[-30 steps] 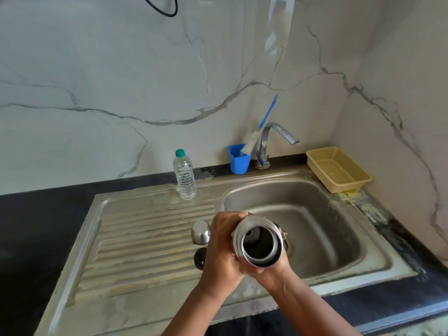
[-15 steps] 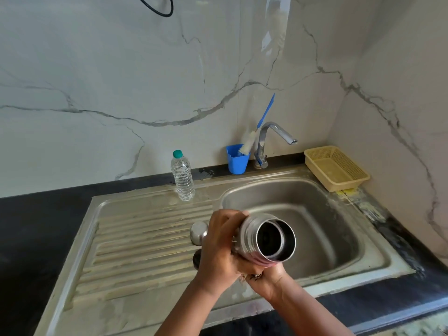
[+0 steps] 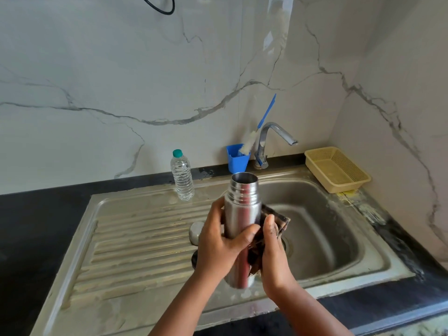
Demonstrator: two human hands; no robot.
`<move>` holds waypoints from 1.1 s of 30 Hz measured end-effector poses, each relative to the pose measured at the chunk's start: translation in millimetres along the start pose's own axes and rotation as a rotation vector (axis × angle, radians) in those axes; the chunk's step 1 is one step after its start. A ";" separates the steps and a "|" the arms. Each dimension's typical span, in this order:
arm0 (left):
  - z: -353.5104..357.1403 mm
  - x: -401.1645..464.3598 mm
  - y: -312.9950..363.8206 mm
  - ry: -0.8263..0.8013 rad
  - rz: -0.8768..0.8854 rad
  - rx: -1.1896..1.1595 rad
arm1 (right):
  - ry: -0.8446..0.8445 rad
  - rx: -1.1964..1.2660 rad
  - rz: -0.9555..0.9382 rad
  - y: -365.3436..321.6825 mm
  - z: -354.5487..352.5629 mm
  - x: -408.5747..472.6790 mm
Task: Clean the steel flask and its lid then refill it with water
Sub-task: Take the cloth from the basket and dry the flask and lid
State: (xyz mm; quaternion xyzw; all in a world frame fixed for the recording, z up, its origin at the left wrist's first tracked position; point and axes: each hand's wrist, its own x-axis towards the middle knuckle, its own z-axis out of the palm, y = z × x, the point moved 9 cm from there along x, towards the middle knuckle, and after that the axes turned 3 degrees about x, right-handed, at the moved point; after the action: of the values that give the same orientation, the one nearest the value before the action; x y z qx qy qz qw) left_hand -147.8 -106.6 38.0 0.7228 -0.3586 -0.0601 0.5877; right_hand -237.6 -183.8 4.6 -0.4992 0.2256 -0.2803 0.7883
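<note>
The steel flask (image 3: 242, 209) stands upright in the air over the sink's left edge, its threaded mouth open and pointing up. My left hand (image 3: 218, 246) grips its body, thumb across the front. My right hand (image 3: 274, 253) holds a dark brown cloth (image 3: 269, 226) against the flask's right side. The flask's steel lid (image 3: 196, 231) lies on the drainboard just left of my left hand, with a dark round cap (image 3: 194, 259) below it, mostly hidden by my hand.
The steel sink (image 3: 322, 229) lies to the right, the ribbed drainboard (image 3: 135, 241) to the left. At the back stand a plastic water bottle (image 3: 181, 177), a blue cup (image 3: 237, 159) with a bottle brush (image 3: 257, 132), the tap (image 3: 271, 139) and a yellow basket (image 3: 337, 169).
The flask has swung from lying with its mouth toward me to upright, mouth up. The brown cloth now shows at its right side under my right hand.
</note>
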 end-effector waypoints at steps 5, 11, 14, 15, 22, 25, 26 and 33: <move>23.7 -20.0 -17.0 -0.147 -0.149 -0.140 | -0.057 -0.162 -0.285 -59.3 13.9 14.6; 24.3 -16.8 -26.3 -0.079 -0.253 -0.409 | -0.109 -0.647 -0.547 -56.3 28.8 -10.5; 18.0 -12.1 -31.4 -0.056 -0.273 -0.471 | -0.170 -0.810 -0.574 -47.3 26.6 -20.6; 16.1 -11.0 -34.9 -0.039 -0.291 -0.490 | -0.185 -0.805 -0.558 -45.0 23.7 -19.6; 20.2 8.9 -31.4 -0.096 -0.281 -0.445 | -0.148 -0.320 -0.082 -23.8 -15.0 5.9; 28.9 14.3 -25.4 -0.173 -0.278 -0.404 | 0.030 0.010 0.221 -5.2 -45.7 15.0; 31.7 14.2 -24.0 -0.176 -0.290 -0.416 | 0.093 0.035 0.269 -1.0 -55.1 16.3; 48.9 25.2 -33.5 0.033 -0.502 -0.566 | -0.109 -0.817 -0.481 -48.5 -27.7 0.6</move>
State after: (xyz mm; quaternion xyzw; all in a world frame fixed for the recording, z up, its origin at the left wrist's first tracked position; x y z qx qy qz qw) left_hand -139.2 -159.2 1.8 0.5982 -0.1300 -0.2871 0.7368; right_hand -265.2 -219.2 37.7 -0.8204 0.1536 -0.3163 0.4510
